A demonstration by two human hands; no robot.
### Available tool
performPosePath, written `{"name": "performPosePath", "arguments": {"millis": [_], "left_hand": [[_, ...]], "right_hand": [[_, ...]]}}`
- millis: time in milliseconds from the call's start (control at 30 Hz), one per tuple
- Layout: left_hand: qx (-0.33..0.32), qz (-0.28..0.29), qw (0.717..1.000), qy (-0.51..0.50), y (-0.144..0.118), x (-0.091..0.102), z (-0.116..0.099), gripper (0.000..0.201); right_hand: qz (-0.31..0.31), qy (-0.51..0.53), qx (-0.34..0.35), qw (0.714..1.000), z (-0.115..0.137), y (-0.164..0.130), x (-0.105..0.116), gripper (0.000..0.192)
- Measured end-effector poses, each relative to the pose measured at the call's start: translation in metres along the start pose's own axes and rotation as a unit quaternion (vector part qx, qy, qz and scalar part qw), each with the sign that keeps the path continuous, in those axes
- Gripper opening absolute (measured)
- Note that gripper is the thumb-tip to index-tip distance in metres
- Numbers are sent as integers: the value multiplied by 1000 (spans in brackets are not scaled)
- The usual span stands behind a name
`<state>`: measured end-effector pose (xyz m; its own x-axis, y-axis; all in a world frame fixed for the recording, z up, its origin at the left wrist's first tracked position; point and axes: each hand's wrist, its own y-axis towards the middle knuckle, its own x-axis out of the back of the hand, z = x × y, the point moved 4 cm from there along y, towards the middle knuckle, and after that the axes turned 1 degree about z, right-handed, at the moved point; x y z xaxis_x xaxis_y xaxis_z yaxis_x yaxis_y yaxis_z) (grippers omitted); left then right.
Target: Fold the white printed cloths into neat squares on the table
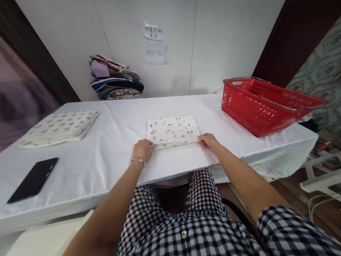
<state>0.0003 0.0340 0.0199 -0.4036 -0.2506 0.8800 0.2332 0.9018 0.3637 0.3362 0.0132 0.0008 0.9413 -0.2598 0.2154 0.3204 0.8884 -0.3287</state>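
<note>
A small folded white cloth (173, 130) with tiny printed figures lies on the white-covered table (112, 149), straight ahead of me. My left hand (143, 149) pinches its near left corner, fingers closed on the fabric edge; a bracelet sits on that wrist. My right hand (208, 140) grips the near right corner the same way. Both hands rest on the table surface.
A red plastic basket (264, 105) stands at the right end of the table. A larger folded patterned cloth (58, 128) lies at the left, a black phone (33, 179) nearer me. A stack of folded fabrics (116, 77) leans against the back wall.
</note>
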Motion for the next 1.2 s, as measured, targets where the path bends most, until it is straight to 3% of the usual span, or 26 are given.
{"name": "performPosePath", "arguments": {"millis": [167,300,400,600,767,933,1133,1200], "left_hand": [[-61,0,998,15,17,-10,-43,23],[-108,51,993,24,34,-27,-80,24],[-131,97,986,25,44,-38,-93,24],[-193,142,970,49,47,-46,-96,27],[-149,142,978,17,51,-48,-91,31],[-146,136,980,22,53,-48,-95,30],[-39,154,987,-28,57,-41,-98,24],[-47,152,987,-29,55,-38,-102,26]], "right_hand": [[1,5,2,1000,-3,5,0,13],[0,6,7,1000,-4,7,0,13],[-2,8,11,1000,-5,8,-1,13],[-6,8,16,1000,-8,13,-1,15],[-6,5,18,1000,-9,15,-1,16],[-11,4,22,1000,-8,12,-2,15],[-10,5,23,1000,-7,10,-2,15],[-10,5,22,1000,-7,11,-2,15]]}}
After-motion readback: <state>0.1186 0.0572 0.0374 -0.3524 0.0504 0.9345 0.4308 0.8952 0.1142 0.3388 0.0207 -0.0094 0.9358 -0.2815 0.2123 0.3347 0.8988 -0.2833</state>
